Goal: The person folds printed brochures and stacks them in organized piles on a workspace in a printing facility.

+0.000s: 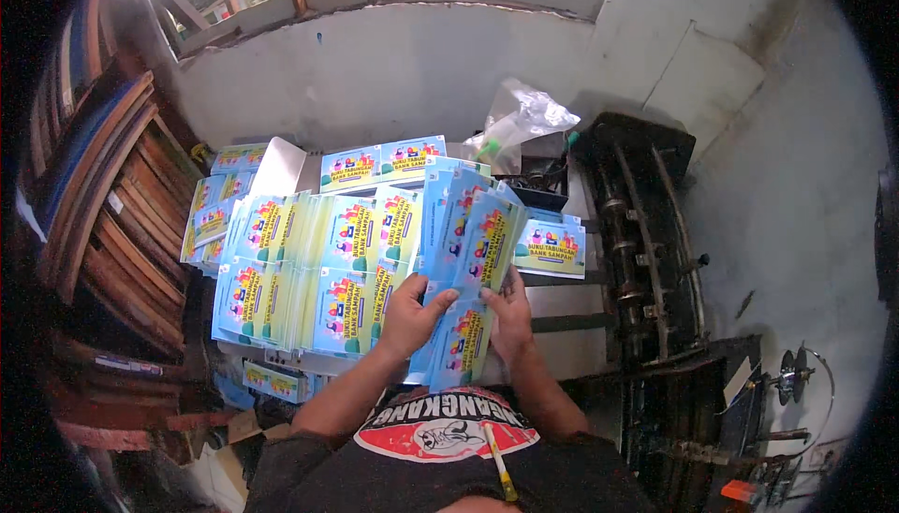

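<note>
In front of my chest I hold a sheaf of printed cover sheets [459, 265], light blue and yellow-green with colourful cartoon prints, fanned unevenly and tilted lengthwise away from me. My left hand [417, 315] grips its left edge near the lower end, thumb lying on top. On the opposite edge, my right hand [510, 315] is closed with its thumb on the face of the sheets. The fingers under the sheets are hidden. Just left of my hands, a wide spread of matching sheets [351, 279] lies overlapped in rows on the table.
More printed sheets [382, 164] lie at the table's back, with others [551, 249] to the right. A clear plastic bag [510, 129] stands near a dark box [538, 197]. Wooden frames [131, 223] are stacked at left; a dark metal machine [646, 241] stands at right.
</note>
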### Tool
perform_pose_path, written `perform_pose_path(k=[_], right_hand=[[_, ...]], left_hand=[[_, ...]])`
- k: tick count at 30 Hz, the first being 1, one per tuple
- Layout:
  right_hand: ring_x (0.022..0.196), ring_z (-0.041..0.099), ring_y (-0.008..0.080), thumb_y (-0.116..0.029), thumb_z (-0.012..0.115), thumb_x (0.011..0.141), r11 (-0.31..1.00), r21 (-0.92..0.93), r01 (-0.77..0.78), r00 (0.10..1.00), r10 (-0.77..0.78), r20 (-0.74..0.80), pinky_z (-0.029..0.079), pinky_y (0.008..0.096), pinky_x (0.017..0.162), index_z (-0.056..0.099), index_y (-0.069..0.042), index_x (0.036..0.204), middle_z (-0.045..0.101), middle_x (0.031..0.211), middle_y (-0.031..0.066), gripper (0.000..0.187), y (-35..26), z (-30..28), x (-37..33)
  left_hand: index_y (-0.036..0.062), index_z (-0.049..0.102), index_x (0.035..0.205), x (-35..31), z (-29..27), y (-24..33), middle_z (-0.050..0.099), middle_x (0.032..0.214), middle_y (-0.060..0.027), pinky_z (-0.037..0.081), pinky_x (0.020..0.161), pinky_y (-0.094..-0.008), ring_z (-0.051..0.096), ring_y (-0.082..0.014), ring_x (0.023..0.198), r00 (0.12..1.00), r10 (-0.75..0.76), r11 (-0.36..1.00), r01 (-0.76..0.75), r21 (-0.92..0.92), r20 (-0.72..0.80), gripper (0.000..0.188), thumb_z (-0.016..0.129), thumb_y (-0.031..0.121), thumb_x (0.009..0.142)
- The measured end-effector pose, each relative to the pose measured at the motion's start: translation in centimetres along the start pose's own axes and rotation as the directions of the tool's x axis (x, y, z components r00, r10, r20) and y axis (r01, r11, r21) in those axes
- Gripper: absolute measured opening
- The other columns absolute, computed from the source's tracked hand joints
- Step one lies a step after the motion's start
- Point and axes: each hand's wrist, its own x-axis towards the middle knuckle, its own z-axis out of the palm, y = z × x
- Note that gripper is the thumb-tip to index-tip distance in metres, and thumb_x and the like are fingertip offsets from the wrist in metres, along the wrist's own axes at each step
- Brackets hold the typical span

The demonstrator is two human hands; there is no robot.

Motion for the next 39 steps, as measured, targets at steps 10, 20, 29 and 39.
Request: perform_pose_path(k=[10,20,29,39], right_hand=[[0.136,0.036,0.0297,-0.007,0.083,0.070,0.572,-0.807,0.144,0.913,-0.391,-0.115,0.031,0.0432,0.112,0.014,-0.003,0.152,0.031,0.151,0.0138,0.107,-4.0,-6.5,-3.2],[0.104,0.060,0.0185,-0.025,0.087,0.073,0.670,-0.739,0.070,0.983,-0.175,-0.065,0.048,0.0333,0.092,0.029,-0.004,0.147,0.064,0.112,0.0066,0.096,-7.7,-16.8,-5.1],[0.121,0.050,0.0221,-0.004,0.075,0.081,0.827,-0.538,0.164,0.985,-0.164,0.050,0.040,0.0369,0.103,0.026,-0.007,0.147,0.050,0.134,0.0089,0.082,-5.2,-14.1,-7.3],[0.142,0.028,0.0284,-0.027,0.092,0.060,0.602,-0.736,0.308,0.948,-0.259,0.184,0.025,0.0415,0.116,0.004,-0.005,0.154,0.021,0.157,0.0177,0.131,-7.4,-15.0,-8.9]], left_hand=[[0.0128,0.048,0.135,1.5,-2.5,8.1,0.059,0.121,-0.0193,0.051,0.087,-0.0445,0.062,-0.0355,0.105,0.796,-0.050,0.816,-0.316,0.484,0.604,0.054,0.063,0.004,0.084],[0.0149,0.036,0.145,1.6,0.8,5.7,0.059,0.119,-0.0227,0.052,0.083,-0.0469,0.064,-0.0422,0.093,0.702,0.113,0.689,-0.565,0.453,0.703,0.067,0.064,0.010,0.084],[0.0104,0.034,0.148,-3.5,-2.9,-4.0,0.056,0.126,-0.0082,0.051,0.091,-0.0345,0.057,-0.0204,0.110,0.998,0.035,0.999,-0.036,0.010,0.049,0.098,0.081,-0.001,0.062],[0.0075,0.023,0.151,-5.0,-1.4,-6.5,0.048,0.129,-0.0085,0.035,0.110,-0.0400,0.048,-0.0252,0.123,0.991,0.098,0.947,-0.065,-0.315,0.090,0.110,0.084,0.001,0.060]])
